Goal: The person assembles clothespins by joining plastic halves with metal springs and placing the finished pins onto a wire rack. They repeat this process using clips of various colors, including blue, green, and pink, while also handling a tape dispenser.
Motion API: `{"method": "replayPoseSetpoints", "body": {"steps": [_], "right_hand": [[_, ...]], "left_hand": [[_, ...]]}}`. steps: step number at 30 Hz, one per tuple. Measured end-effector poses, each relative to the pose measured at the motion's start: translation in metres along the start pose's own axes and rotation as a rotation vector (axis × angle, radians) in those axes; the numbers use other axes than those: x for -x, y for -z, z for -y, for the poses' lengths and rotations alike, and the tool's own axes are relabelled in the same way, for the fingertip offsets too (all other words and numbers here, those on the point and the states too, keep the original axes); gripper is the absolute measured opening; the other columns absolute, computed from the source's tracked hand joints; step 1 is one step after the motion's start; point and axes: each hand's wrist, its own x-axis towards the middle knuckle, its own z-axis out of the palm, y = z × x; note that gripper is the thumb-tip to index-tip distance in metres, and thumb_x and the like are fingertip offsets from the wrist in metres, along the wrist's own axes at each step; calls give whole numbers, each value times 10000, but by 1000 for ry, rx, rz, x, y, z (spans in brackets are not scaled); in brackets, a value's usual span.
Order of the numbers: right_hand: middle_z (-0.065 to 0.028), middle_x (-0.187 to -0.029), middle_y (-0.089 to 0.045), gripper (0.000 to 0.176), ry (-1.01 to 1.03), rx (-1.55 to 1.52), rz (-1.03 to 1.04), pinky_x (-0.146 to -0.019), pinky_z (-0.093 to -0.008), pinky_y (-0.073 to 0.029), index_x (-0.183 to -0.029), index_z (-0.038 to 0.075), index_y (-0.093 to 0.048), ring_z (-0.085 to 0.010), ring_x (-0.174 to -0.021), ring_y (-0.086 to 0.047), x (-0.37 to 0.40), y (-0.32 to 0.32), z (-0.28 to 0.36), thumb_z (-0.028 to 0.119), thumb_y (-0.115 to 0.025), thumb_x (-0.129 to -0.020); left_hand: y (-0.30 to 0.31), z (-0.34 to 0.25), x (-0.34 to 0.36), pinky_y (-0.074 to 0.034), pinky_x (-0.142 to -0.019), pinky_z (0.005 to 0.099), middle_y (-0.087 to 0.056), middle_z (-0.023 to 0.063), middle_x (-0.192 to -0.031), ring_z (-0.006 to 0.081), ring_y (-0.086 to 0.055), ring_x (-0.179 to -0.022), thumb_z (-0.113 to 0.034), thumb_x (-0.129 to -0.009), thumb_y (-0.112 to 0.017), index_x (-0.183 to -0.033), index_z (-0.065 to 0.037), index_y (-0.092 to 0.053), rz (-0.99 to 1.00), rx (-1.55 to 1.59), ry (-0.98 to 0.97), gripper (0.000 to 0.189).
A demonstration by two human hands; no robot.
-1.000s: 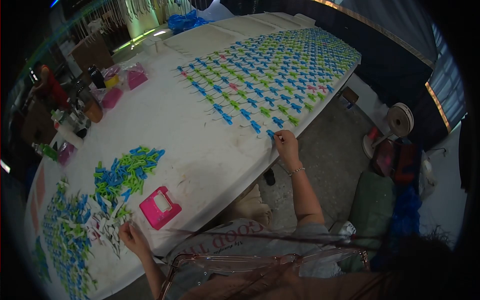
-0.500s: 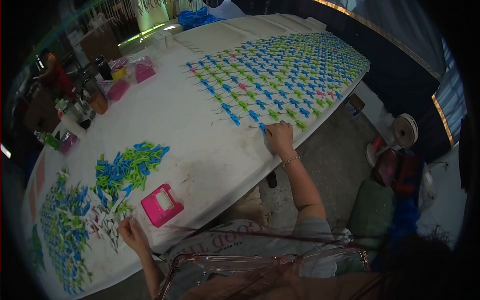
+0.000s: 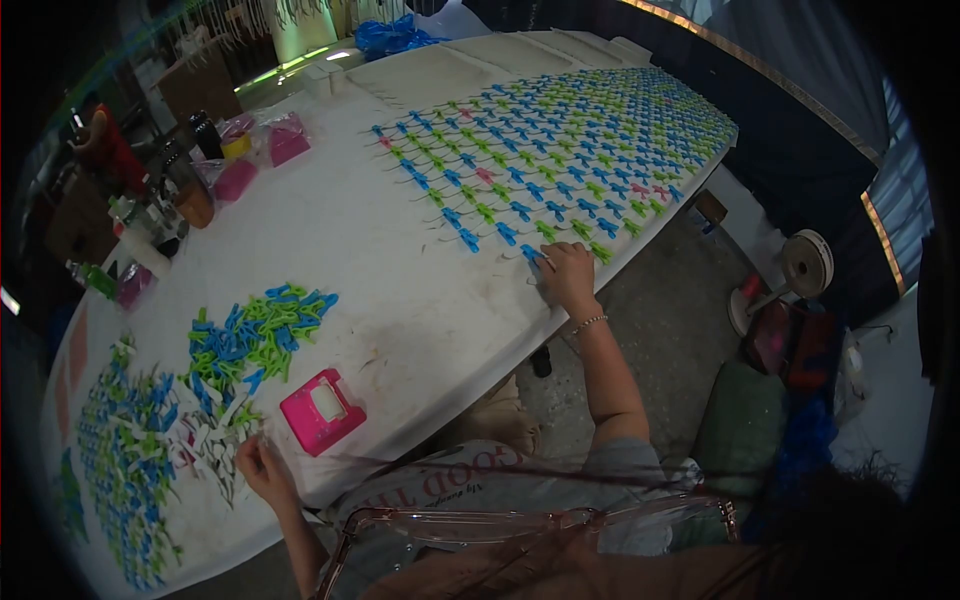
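Observation:
My right hand is at the table's near edge, its fingers closed on a blue plastic clip that looks like a clothespin. The clip lies at the near end of long rows of blue, green and a few pink clips, many with thin curved wires or cords. Farther left, my left hand rests with curled fingers beside a heap of white pieces; what it holds, if anything, is hidden. Beyond that heap lies a loose pile of blue and green clips.
A pink box-shaped holder with a white insert stands near my left hand. More clips cover the table's left end. Bottles and pink packets line the far left side. Another person is in the background.
My right hand has shifted slightly right, and the blue clip at its fingers has turned a little. My left hand stays in nearly the same place.

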Motion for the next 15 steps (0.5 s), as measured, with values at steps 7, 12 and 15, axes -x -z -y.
{"method": "replayPoseSetpoints", "body": {"steps": [7, 12, 15], "right_hand": [[-148, -916, -610, 292, -231, -87, 9, -731, -389, -474, -948, 1, -647, -296, -839, -589, 33, 29, -5, 205, -716, -751], [-150, -932, -565, 317, -373, -129, 126, -724, -382, -485, -958, -6, -620, -303, -814, -581, 44, 20, -6, 224, -710, -759], [-144, -901, -547, 301, -394, -127, 143, -696, -384, -483, -930, -5, -614, -298, -795, -578, 44, 14, -8, 224, -709, -759]], "left_hand": [[-2, 4, 0, -414, -824, 270, -488, 78, -1087, 168, -506, -958, -96, -903, -555, -1099, -18, -564, -12, 13, -8, 211], [-1, 1, 0, -414, -815, 267, -491, 79, -1085, 167, -508, -951, -93, -902, -551, -1097, -20, -565, -2, 27, -11, 208], [-1, -7, 1, -411, -808, 264, -493, 77, -1079, 162, -504, -940, -89, -901, -549, -1090, -20, -566, 10, 38, -16, 201]]}}
